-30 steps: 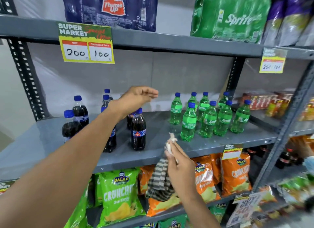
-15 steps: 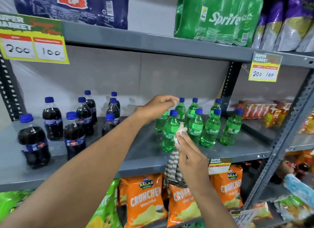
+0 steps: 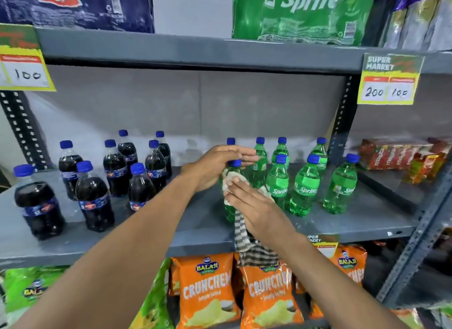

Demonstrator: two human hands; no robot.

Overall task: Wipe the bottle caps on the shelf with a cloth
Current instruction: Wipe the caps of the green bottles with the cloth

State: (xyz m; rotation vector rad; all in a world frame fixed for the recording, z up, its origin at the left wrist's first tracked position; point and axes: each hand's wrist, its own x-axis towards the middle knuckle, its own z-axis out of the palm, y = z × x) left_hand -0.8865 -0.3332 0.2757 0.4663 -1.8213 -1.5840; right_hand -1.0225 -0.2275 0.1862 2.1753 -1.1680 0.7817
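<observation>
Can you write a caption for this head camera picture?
Left hand steadies a green Sprite bottle while right hand presses a cloth below its blue cap.

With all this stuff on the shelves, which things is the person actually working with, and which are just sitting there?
In the job:
cloth in the right hand
green bottle steadied by the left hand
its blue cap
other green bottles
cola bottles

Just there:
chip bags
price tag
red packets

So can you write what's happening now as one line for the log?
left hand: around front green bottle's neck | right hand: presses cloth below blue cap | cap wipe: not yet
</observation>
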